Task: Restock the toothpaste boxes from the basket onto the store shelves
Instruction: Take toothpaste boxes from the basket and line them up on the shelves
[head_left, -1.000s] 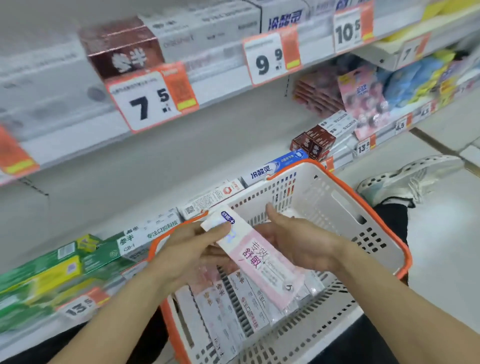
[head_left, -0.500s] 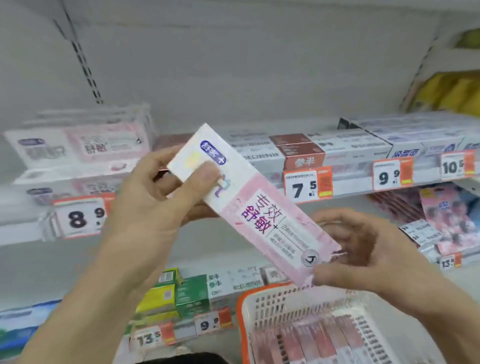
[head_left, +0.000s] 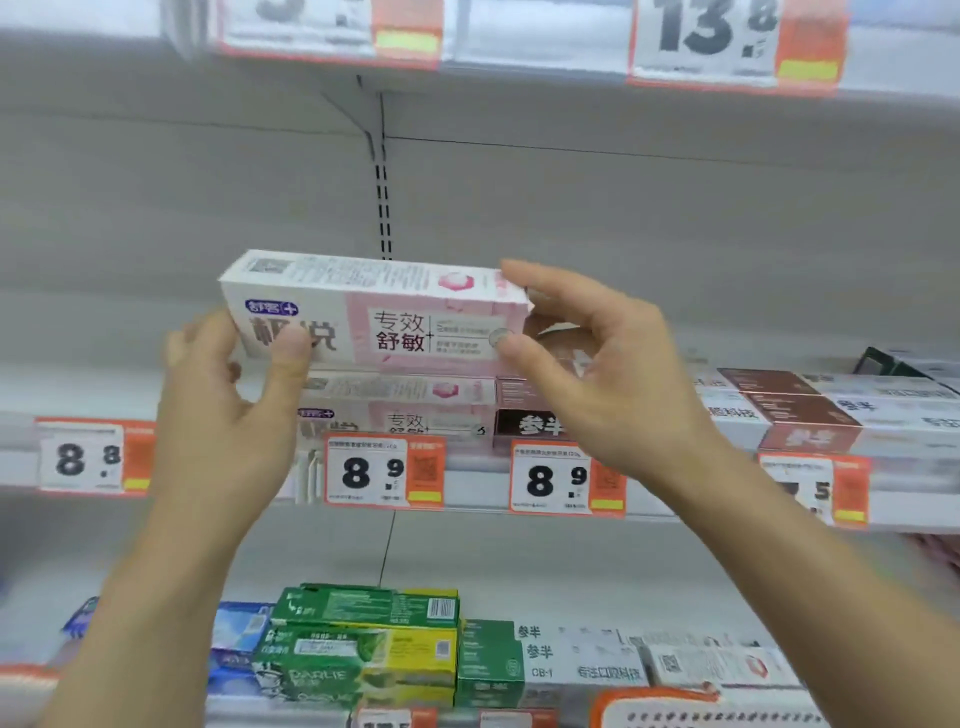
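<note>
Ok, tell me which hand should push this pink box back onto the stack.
Left, probably. The left hand grips the pink box by its end, thumb across the front. The right hand only touches the other end with its fingertips, above the matching box on the shelf.

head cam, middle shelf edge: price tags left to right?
8.8 tag → first 8.9 tag, under the matching pink box on the shelf → second 8.9 tag, under the brown box → tag ending in 5, its first digit blurred.
</note>
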